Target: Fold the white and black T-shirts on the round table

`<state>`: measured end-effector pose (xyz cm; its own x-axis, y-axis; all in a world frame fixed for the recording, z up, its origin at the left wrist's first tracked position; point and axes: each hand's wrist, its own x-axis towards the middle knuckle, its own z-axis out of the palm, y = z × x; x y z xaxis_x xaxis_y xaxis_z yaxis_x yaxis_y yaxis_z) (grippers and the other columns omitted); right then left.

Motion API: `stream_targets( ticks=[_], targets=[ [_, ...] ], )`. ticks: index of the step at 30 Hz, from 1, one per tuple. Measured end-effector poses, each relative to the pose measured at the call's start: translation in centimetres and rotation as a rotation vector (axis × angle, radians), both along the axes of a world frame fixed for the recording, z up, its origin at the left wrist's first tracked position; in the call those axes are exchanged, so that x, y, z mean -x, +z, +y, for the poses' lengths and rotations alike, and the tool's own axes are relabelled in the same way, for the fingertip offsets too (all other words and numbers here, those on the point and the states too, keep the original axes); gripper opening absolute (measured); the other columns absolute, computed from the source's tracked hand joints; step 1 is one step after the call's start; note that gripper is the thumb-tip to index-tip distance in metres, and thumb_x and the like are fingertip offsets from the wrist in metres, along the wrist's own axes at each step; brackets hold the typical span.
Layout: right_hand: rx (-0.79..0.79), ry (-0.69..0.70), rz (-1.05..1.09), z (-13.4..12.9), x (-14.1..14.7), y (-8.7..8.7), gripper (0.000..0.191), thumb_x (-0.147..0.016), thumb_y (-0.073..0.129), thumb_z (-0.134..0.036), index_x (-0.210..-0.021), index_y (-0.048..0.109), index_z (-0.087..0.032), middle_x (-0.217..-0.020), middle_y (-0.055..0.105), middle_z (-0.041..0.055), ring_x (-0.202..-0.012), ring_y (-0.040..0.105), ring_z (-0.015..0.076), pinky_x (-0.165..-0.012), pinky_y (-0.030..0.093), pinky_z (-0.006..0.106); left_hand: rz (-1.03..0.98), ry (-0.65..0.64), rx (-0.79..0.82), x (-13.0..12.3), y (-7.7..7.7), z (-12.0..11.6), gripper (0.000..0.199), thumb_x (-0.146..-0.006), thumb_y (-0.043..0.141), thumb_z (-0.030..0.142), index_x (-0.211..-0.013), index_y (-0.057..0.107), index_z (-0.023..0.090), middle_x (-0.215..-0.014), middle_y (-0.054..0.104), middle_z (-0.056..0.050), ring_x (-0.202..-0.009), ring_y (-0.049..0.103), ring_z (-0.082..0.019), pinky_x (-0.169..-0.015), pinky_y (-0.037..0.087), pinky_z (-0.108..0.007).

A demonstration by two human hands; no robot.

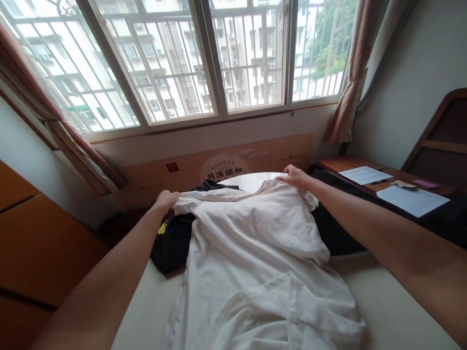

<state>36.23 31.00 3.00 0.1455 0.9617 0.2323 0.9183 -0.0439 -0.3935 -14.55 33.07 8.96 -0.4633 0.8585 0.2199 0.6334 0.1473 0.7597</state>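
Head view shows two bare hands. The left hand (167, 200) is shut on one long white shirt (251, 243), and the right hand (295, 177) grips its far edge. The shirt lies on a flat cream top (386, 296), partly over one black cloth (171, 245). Two white papers (365, 175) sit on a brown wooden desk (350, 164) to the right.

Left hand (167, 200) gripping upper edge of white shirt (251, 243), right hand (294, 177) on opposite upper edge, fingers gathering cloth, shirt spread over pale padded surface (397, 301), black garment (171, 243) partly beneath at left, round white tabletop (251, 181) just beyond, barred window (219, 58) ahead, papers (412, 200) on wooden desk (339, 165) at right
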Motion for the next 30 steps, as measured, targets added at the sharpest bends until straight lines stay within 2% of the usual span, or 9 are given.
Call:
stream_targets(
  ticks=[3, 6, 10, 14, 17, 21, 25, 27, 30],
  targets=[
    [0.139, 0.058, -0.065, 0.4, 0.6, -0.2, 0.04, -0.084, 0.079, -0.047, -0.106, 0.073, -0.013, -0.106, 0.077, 0.0164, -0.097, 0.072, 0.0295, -0.078, 0.051, 0.03, 0.367, -0.04, -0.013, -1.7, -0.3, -0.7, 0.056, -0.068, 0.069, 0.023, -0.121, 0.061, 0.005, -0.127, 0.062, -0.03, -0.123, 0.059, -0.046, -0.1, 0.048, -0.052],
    [0.134, 0.051, -0.084, 0.4, 1.0, -0.4, 0.028, -0.085, 0.076, -0.033, -0.103, 0.075, -0.012, -0.108, 0.077, 0.0178, -0.1, 0.072, 0.031, -0.078, 0.05, 0.03, 0.75, -0.402, -0.042, -5.2, -0.6, -0.8, 0.056, -0.08, 0.062, 0.031, -0.133, 0.06, 0.014, -0.135, 0.06, -0.02, -0.126, 0.056, -0.036, -0.109, 0.044, -0.046],
    [0.081, 0.044, -0.09, 0.1, 1.4, -0.3, 0.028, -0.089, 0.066, -0.024, -0.115, 0.073, -0.015, -0.119, 0.076, 0.013, -0.106, 0.07, 0.0262, -0.082, 0.049, 0.027, 0.861, -0.83, 0.098, -10.5, -1.7, -0.1, 0.056, -0.074, 0.074, 0.041, -0.126, 0.071, 0.023, -0.133, 0.064, -0.012, -0.123, 0.057, -0.034, -0.109, 0.044, -0.044],
    [0.048, 0.021, -0.084, -0.4, 0.6, 0.0, 0.026, -0.091, 0.065, -0.029, -0.114, 0.072, -0.02, -0.119, 0.076, 0.0125, -0.105, 0.07, 0.028, -0.085, 0.049, 0.031, 0.834, -0.752, 0.145, -13.4, -2.4, 1.7, 0.023, -0.088, 0.062, 0.033, -0.1, 0.077, 0.019, -0.112, 0.075, -0.011, -0.105, 0.067, -0.028, -0.094, 0.049, -0.034],
    [0.031, -0.011, -0.06, -0.4, -0.4, 0.1, 0.026, -0.091, 0.064, -0.031, -0.113, 0.071, -0.02, -0.121, 0.075, 0.0139, -0.107, 0.07, 0.0306, -0.087, 0.049, 0.035, 0.815, -0.643, 0.119, -14.0, -2.0, 3.1, 0.032, -0.1, 0.046, 0.032, -0.104, 0.075, 0.018, -0.106, 0.077, -0.012, -0.096, 0.07, -0.026, -0.086, 0.05, -0.032],
    [0.029, -0.053, -0.003, 0.5, -0.6, -0.5, 0.026, -0.096, 0.061, -0.035, -0.114, 0.068, -0.018, -0.12, 0.074, 0.0154, -0.104, 0.07, 0.0298, -0.085, 0.05, 0.034, 0.811, -0.429, 0.023, -15.1, -1.3, 4.5, 0.039, -0.104, 0.037, 0.031, -0.121, 0.068, 0.017, -0.122, 0.072, -0.018, -0.114, 0.065, -0.032, -0.097, 0.047, -0.042],
    [0.085, -0.024, 0.091, 0.1, -0.7, -0.9, 0.051, -0.093, 0.067, -0.047, -0.131, 0.059, -0.014, -0.12, 0.074, 0.0174, -0.103, 0.071, 0.0279, -0.085, 0.052, 0.03, 0.85, -0.222, -0.058, -16.5, -1.8, 4.6, 0.028, -0.097, 0.05, 0.023, -0.117, 0.067, 0.012, -0.127, 0.066, -0.021, -0.124, 0.056, -0.036, -0.105, 0.041, -0.045],
    [0.129, 0.018, 0.059, -1.1, -1.9, -0.8, 0.064, -0.09, 0.07, -0.053, -0.137, 0.055, -0.012, -0.123, 0.073, 0.0193, -0.109, 0.07, 0.0307, -0.089, 0.052, 0.032, 0.855, -0.242, -0.062, -17.3, -2.6, 3.9, 0.027, -0.093, 0.054, 0.018, -0.116, 0.065, 0.01, -0.125, 0.065, -0.022, -0.122, 0.056, -0.036, -0.104, 0.042, -0.045],
    [0.228, 0.075, 0.01, -4.0, -5.3, -0.6, 0.074, -0.085, 0.072, -0.06, -0.139, 0.056, -0.011, -0.119, 0.075, 0.018, -0.108, 0.071, 0.0342, -0.089, 0.053, 0.035, 0.808, -0.481, -0.095, -19.2, -4.0, 0.7, 0.021, -0.095, 0.05, 0.015, -0.108, 0.066, 0.012, -0.114, 0.067, -0.019, -0.111, 0.061, -0.031, -0.097, 0.046, -0.041]
  ],
)
